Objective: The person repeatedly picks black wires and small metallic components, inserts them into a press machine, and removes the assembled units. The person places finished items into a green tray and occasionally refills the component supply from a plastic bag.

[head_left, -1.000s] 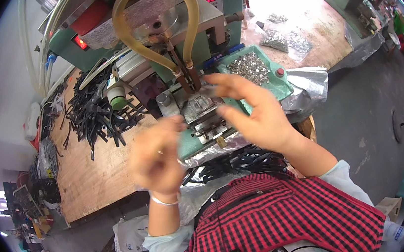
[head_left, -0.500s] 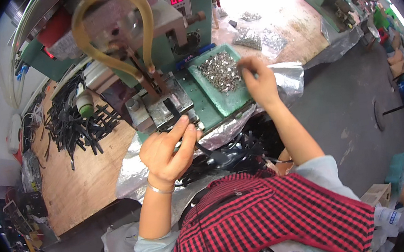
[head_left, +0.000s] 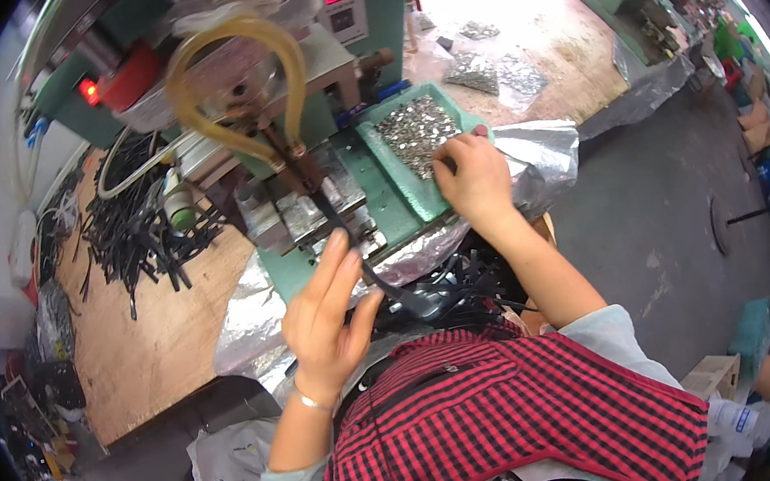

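Note:
A black strap [head_left: 376, 278] runs from the metal fixture [head_left: 328, 195] of a green press machine down toward my lap. My left hand [head_left: 324, 328] is open beside it, fingers stretched and thumb apart; whether a fingertip still touches the strap is hard to tell. The machine's copper-coloured tip [head_left: 303, 169] is down at the strap's upper end. Over the right side of a green tray [head_left: 428, 202] my right hand [head_left: 478, 178] is closed, fingers curled at the small metal pieces [head_left: 416, 137]. What its fingertips hold is hidden.
A heap of black strips [head_left: 131, 222] lies on the wooden table at left. Yellowish tubing [head_left: 289, 61] loops in front of the machine. More black straps [head_left: 448, 290] gather by my lap. Bags of metal pieces [head_left: 495, 76] and crumpled foil [head_left: 541, 151] are at right.
My left hand has let go of the strap's upper part and drawn back slightly, fingers spreading. My right hand has shifted left and down at the tray. The machine's tip has come down.

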Available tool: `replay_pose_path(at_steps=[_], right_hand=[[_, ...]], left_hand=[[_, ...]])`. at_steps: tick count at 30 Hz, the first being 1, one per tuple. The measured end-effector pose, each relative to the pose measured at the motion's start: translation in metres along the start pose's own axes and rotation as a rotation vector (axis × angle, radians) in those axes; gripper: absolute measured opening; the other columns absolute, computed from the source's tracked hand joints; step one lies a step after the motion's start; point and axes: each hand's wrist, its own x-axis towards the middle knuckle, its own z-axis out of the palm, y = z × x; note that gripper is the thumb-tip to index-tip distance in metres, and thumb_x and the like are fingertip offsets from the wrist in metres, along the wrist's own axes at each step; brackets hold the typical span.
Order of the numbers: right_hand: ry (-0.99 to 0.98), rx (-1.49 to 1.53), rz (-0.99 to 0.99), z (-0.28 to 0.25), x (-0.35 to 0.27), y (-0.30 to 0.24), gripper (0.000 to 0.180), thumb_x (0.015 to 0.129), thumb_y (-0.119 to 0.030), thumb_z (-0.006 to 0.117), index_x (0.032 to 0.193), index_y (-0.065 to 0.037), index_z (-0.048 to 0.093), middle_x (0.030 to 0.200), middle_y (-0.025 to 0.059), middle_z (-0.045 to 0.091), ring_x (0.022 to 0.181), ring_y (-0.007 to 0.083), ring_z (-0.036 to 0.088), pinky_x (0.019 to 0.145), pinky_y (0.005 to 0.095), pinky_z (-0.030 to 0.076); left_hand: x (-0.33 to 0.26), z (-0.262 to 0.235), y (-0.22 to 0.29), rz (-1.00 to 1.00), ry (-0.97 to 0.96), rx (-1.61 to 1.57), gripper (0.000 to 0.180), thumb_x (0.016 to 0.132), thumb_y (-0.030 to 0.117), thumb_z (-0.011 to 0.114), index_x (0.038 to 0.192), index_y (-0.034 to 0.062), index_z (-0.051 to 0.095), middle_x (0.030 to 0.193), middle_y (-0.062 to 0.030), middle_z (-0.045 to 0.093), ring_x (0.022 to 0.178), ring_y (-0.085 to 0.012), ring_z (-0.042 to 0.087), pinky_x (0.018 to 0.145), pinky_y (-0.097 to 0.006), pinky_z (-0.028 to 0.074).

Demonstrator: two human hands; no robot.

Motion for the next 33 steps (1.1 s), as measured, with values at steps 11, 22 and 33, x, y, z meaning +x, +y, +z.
replay_pose_path(at_steps=[11, 22, 33], right_hand=[[-0.054, 0.545, 0.161, -0.023, -0.01, -0.029, 0.013, 0.089, -0.013, 0.07, 0.098, -0.005, 0.074, 0.094, 0.0131, 0.073, 0.091, 0.0338, 0.068, 0.083, 0.0429, 0.053], [0.145, 0.287, 0.009, -0.053, -0.042, 0.007, 0.011, 0.083, -0.002, 0.073, 0.094, -0.004, 0.072, 0.088, 0.011, 0.071, 0.083, 0.0319, 0.067, 0.075, 0.0407, 0.052], [0.114, 0.348, 0.043, -0.053, -0.044, -0.007, 0.011, 0.083, 0.001, 0.073, 0.093, -0.003, 0.073, 0.092, 0.0105, 0.073, 0.087, 0.0286, 0.069, 0.079, 0.0379, 0.052]], left_hand=[[0.031, -0.112, -0.182, -0.593, -0.045, 0.821, 0.036, 0.096, 0.035, 0.069, 0.101, -0.0002, 0.072, 0.101, -0.0165, 0.074, 0.087, -0.0315, 0.071, 0.076, -0.038, 0.054], [-0.027, -0.076, -0.245, -0.836, -0.238, 0.929, 0.031, 0.085, 0.033, 0.079, 0.093, 0.0037, 0.073, 0.095, -0.0177, 0.075, 0.088, -0.0389, 0.071, 0.077, -0.046, 0.055], [-0.048, -0.171, -0.244, -1.195, -0.266, 0.165, 0.013, 0.084, 0.011, 0.067, 0.084, -0.0023, 0.068, 0.061, -0.0034, 0.06, 0.046, -0.0114, 0.053, 0.042, -0.028, 0.039]])
